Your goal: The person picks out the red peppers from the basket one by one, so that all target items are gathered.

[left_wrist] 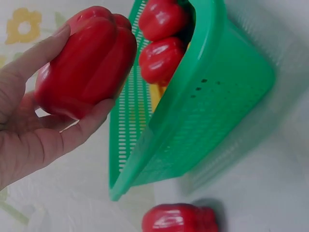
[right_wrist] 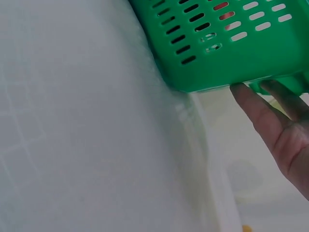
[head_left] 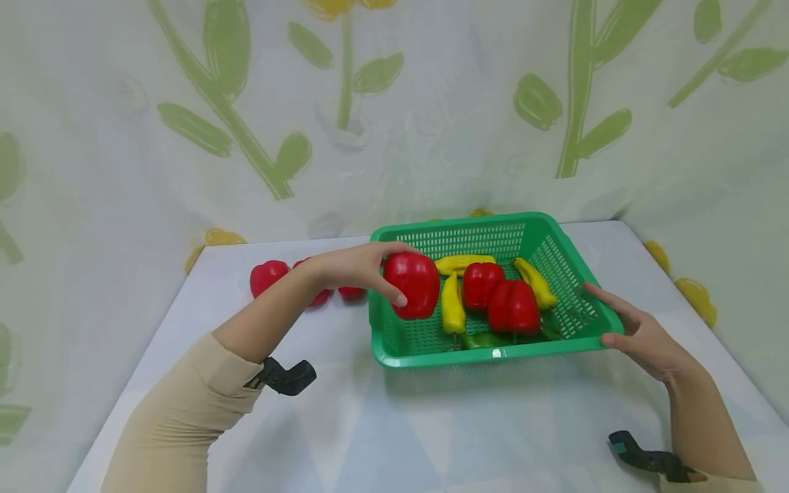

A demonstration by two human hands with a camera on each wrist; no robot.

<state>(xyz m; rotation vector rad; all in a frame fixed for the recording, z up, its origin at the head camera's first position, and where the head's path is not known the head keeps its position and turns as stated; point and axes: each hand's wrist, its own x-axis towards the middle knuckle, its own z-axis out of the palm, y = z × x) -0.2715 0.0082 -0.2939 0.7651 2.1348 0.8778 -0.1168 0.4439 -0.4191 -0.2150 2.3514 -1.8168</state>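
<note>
My left hand (head_left: 370,267) grips a red bell pepper (head_left: 414,286) between thumb and fingers, held above the left side of a green basket (head_left: 444,359). In the left wrist view this pepper (left_wrist: 91,63) shows its lobed end, with the fingers (left_wrist: 89,126) wrapped along its side. Inside the basket lie two red bell peppers (head_left: 514,308), several yellow peppers (head_left: 453,308) and green peppers (head_left: 487,340) partly covered by the others. At the right end, my right hand (head_left: 644,335) holds the basket's rim, its thumb by the front corner and its fingers over the side edge.
Left of the basket, several more red bell peppers (head_left: 268,277) rest on the white table (head_left: 320,411), partly hidden behind my left forearm. A pale curtain with green leaf prints (head_left: 431,137) hangs behind the table's far edge.
</note>
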